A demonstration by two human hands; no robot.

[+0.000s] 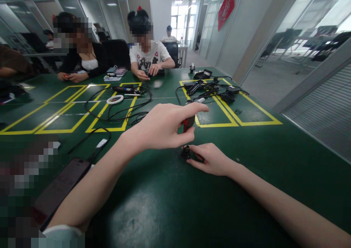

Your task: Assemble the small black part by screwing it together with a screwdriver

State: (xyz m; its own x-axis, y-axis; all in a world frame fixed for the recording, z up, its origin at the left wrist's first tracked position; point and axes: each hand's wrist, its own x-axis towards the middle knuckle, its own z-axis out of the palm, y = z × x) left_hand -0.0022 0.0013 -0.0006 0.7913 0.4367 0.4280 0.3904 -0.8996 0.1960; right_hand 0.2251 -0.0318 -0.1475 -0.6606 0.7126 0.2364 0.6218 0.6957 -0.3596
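My left hand [161, 125] reaches in from the left, closed around a red-and-black screwdriver [188, 122] held roughly upright, with its index finger stretched out over the top. Much of the tool is hidden by the fingers. Just below it, my right hand [212, 159] pinches a small black part [185, 152] with a short round post, low over the green table. Whether the screwdriver's tip touches the part I cannot tell.
Black cables and parts [211, 89] lie in yellow-taped areas on the green table [153, 204]. A white tape roll [115, 99] sits among cables left of centre. A phone [63, 189] lies by my left forearm. Two people work across the table.
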